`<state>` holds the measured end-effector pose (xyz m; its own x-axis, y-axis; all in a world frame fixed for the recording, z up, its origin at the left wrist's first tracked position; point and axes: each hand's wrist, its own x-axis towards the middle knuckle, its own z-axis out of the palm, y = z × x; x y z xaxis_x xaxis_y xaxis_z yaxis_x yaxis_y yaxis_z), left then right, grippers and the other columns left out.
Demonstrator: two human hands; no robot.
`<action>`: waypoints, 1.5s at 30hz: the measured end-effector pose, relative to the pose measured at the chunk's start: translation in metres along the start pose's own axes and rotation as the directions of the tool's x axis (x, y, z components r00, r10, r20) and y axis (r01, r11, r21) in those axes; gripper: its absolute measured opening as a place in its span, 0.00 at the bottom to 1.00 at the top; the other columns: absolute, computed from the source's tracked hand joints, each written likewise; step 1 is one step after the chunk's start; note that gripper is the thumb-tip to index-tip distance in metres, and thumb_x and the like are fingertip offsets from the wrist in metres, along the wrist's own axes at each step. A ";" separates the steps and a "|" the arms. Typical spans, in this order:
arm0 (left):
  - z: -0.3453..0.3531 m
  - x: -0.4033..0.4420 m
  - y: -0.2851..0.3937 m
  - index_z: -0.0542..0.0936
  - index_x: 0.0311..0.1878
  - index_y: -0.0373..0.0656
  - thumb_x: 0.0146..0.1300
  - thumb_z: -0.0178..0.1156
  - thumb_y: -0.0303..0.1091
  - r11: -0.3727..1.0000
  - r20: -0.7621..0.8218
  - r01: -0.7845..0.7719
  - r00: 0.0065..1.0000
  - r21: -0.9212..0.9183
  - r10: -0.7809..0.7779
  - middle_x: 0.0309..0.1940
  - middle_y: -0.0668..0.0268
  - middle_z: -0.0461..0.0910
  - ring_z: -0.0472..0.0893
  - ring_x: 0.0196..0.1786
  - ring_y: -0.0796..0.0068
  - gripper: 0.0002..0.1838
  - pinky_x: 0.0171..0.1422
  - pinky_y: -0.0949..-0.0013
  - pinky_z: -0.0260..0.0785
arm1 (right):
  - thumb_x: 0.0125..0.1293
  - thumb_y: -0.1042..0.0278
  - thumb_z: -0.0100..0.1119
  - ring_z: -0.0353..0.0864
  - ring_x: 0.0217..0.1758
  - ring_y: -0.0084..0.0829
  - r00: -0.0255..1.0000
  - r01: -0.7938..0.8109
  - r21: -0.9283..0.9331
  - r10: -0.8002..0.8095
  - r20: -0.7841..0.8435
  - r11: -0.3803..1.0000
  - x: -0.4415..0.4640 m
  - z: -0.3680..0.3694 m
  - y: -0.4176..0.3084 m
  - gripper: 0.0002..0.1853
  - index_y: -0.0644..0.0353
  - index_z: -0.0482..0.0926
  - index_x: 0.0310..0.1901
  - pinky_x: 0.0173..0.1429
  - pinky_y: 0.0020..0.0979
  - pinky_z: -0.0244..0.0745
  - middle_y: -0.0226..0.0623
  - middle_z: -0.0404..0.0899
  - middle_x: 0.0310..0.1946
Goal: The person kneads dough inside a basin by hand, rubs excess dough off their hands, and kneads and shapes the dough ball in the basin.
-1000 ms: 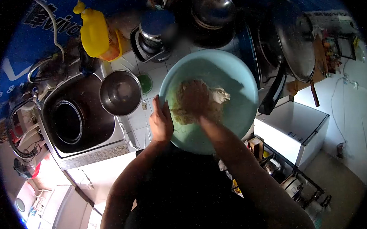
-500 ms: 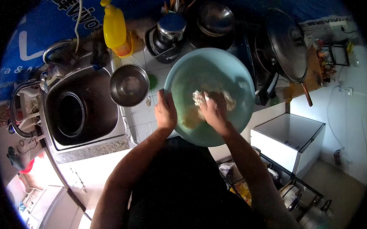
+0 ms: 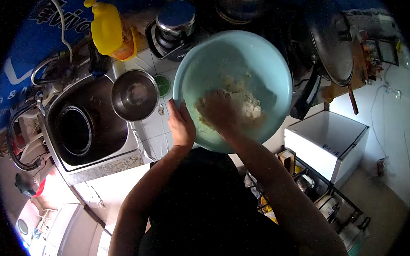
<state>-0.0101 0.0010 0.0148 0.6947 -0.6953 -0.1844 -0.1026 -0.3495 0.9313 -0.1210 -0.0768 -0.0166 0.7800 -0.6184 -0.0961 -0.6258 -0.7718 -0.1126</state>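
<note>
A large pale green basin (image 3: pixel 266 60) sits in front of me, with clumped dough (image 3: pixel 251 108) and loose flour in its bottom. My left hand (image 3: pixel 183 128) holds the basin's left side, palm against the outer wall near the rim. Deep inside the basin, my right hand (image 3: pixel 219 112) is pressed down at the dough. Its fingers are smeared by motion and partly hidden, so their grip does not show. Just left of the basin, a steel bowl (image 3: pixel 134 95) rests on the white tiles at the sink's edge.
A sink (image 3: pixel 105 119) with a dark round pan (image 3: pixel 75 130) in it lies left. Behind stand a yellow bottle (image 3: pixel 109 33) and a black-and-silver appliance (image 3: pixel 174 30). At right are a lidded wok (image 3: pixel 332 42) and, lower, a white box-shaped appliance (image 3: pixel 328 140).
My right hand has shifted left and turned palm-down over the dough; the whitish lump that showed at its fingers is now hidden. My left hand stays on the basin. The camera view has shifted.
</note>
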 end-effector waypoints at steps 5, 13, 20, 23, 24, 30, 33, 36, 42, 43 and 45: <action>-0.003 -0.001 0.004 0.62 0.47 0.38 0.65 0.44 0.30 0.997 0.003 -0.048 0.999 0.063 0.048 0.24 0.42 0.73 0.73 0.30 0.38 0.11 0.28 0.50 0.62 | 0.57 0.59 0.52 0.74 0.43 0.41 0.985 -0.096 0.036 0.090 0.146 0.995 0.023 -0.009 -0.001 0.16 0.57 0.76 0.44 0.50 0.46 0.67 0.42 0.75 0.38; -0.013 -0.036 -0.045 0.59 0.46 0.36 0.64 0.46 0.32 0.925 0.267 0.375 0.900 -0.069 -0.345 0.23 0.45 0.72 0.75 0.26 0.48 0.13 0.27 0.50 0.61 | 0.48 0.74 0.60 0.66 0.55 0.46 0.927 0.055 0.598 0.181 -0.327 0.799 -0.011 -0.046 0.002 0.20 0.59 0.70 0.45 0.58 0.42 0.62 0.46 0.68 0.48; -0.034 -0.017 -0.048 0.61 0.52 0.38 0.56 0.59 0.40 0.933 0.351 0.358 0.878 -0.031 -0.325 0.31 0.51 0.75 0.77 0.30 0.54 0.26 0.36 0.59 0.69 | 0.63 0.53 0.45 0.74 0.33 0.53 0.865 -0.495 0.306 0.494 0.085 0.813 -0.072 0.063 0.175 0.21 0.67 0.75 0.32 0.35 0.45 0.67 0.55 0.75 0.30; 0.005 0.035 -0.073 0.66 0.51 0.36 0.56 0.59 0.38 0.997 0.153 -0.034 0.987 -0.065 0.044 0.32 0.48 0.76 0.78 0.32 0.52 0.23 0.37 0.59 0.69 | 0.63 0.51 0.45 0.74 0.32 0.51 0.809 -0.587 0.299 0.536 0.240 0.752 -0.080 0.070 0.174 0.22 0.67 0.75 0.32 0.36 0.44 0.67 0.53 0.76 0.28; 0.013 0.042 -0.078 0.69 0.50 0.35 0.55 0.59 0.37 0.977 0.057 -0.079 0.994 -0.197 0.092 0.33 0.47 0.76 0.78 0.33 0.52 0.22 0.37 0.59 0.69 | 0.62 0.51 0.45 0.74 0.31 0.48 0.730 -0.684 0.382 0.595 0.337 0.622 -0.083 0.064 0.163 0.22 0.67 0.75 0.31 0.36 0.43 0.68 0.51 0.75 0.27; -0.005 0.011 -0.025 0.71 0.50 0.32 0.58 0.56 0.32 0.984 0.028 -0.147 0.988 -0.105 0.151 0.32 0.48 0.77 0.78 0.33 0.55 0.18 0.37 0.61 0.68 | 0.59 0.54 0.50 0.73 0.35 0.37 0.623 -0.770 0.511 0.626 0.469 0.383 -0.095 0.036 0.100 0.18 0.65 0.73 0.36 0.40 0.41 0.66 0.45 0.74 0.30; -0.004 0.005 -0.022 0.70 0.53 0.33 0.59 0.54 0.29 0.979 -0.007 -0.193 0.981 -0.068 0.193 0.29 0.49 0.76 0.76 0.27 0.60 0.18 0.34 0.64 0.67 | 0.55 0.61 0.56 0.71 0.45 0.37 0.829 -0.479 0.637 0.549 0.103 0.604 -0.106 0.006 0.045 0.17 0.63 0.71 0.42 0.46 0.42 0.65 0.44 0.72 0.39; -0.015 0.002 -0.005 0.67 0.57 0.37 0.59 0.52 0.28 0.996 0.085 -0.073 0.993 -0.043 0.076 0.28 0.49 0.75 0.74 0.24 0.58 0.21 0.32 0.64 0.67 | 0.51 0.63 0.59 0.70 0.47 0.44 0.844 -0.255 0.614 0.482 -0.237 0.747 -0.074 -0.082 -0.043 0.19 0.62 0.71 0.44 0.49 0.43 0.65 0.43 0.71 0.43; -0.014 0.006 0.000 0.59 0.63 0.47 0.61 0.49 0.25 0.959 0.088 -0.277 0.958 0.062 0.271 0.40 0.43 0.76 0.79 0.39 0.49 0.26 0.41 0.59 0.71 | 0.47 0.65 0.61 0.69 0.51 0.47 0.810 -0.363 0.208 0.418 -0.411 0.908 -0.063 0.047 -0.002 0.21 0.61 0.72 0.45 0.54 0.44 0.63 0.43 0.70 0.47; -0.013 0.007 0.000 0.59 0.63 0.47 0.61 0.49 0.25 0.958 0.103 -0.276 0.958 0.075 0.268 0.40 0.43 0.76 0.79 0.39 0.49 0.26 0.41 0.59 0.71 | 0.48 0.64 0.60 0.68 0.52 0.47 0.727 -0.480 0.298 0.565 -0.391 0.825 -0.056 0.067 0.011 0.21 0.60 0.72 0.45 0.55 0.45 0.62 0.43 0.70 0.47; -0.016 0.008 0.003 0.59 0.63 0.46 0.61 0.49 0.25 0.952 0.127 -0.283 0.955 0.113 0.269 0.40 0.44 0.76 0.79 0.39 0.49 0.26 0.41 0.60 0.71 | 0.50 0.62 0.59 0.68 0.52 0.47 0.734 -0.330 0.356 0.475 -0.486 0.874 -0.041 0.048 0.023 0.20 0.60 0.73 0.45 0.56 0.46 0.61 0.43 0.71 0.47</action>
<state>0.0059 0.0043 0.0215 0.5451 -0.8377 0.0344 -0.3753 -0.2071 0.9035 -0.1681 -0.0621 -0.0631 0.2774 -0.8922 0.3563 -0.8064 -0.4178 -0.4185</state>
